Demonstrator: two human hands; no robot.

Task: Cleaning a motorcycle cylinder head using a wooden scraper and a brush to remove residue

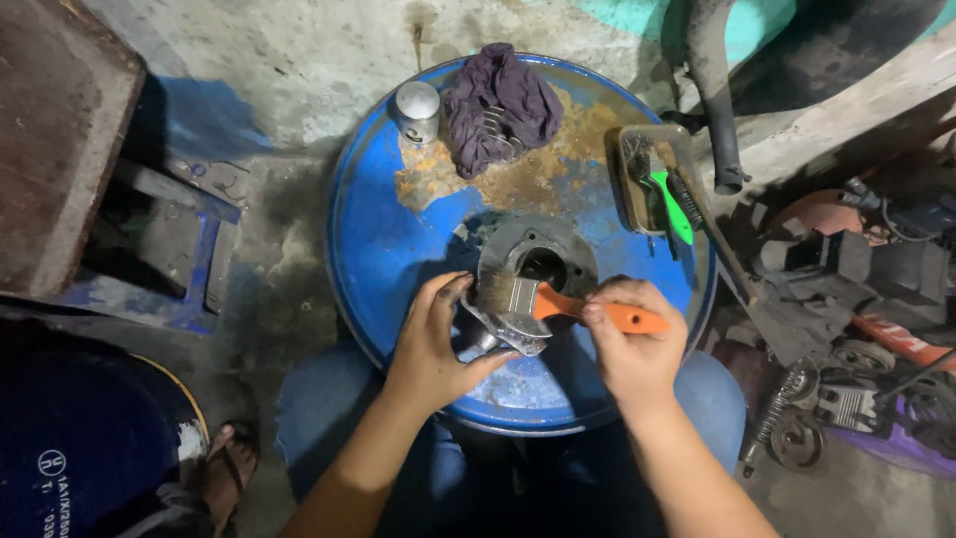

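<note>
Single head-worn view, looking almost straight down from above and close in. Centred on the round top of a blue drum [388, 249], rim filling most of the middle. Forearms entering from 6 o'clock, left hand [430, 344] and right hand [635, 344] low in the frame, just below centre. Concrete floor [289, 60] at 12 o'clock, a dark box [55, 139] at 10 o'clock, engine parts [846, 379] at 4 o'clock. Knees in jeans under the drum's near edge. No second view to compare.
</note>
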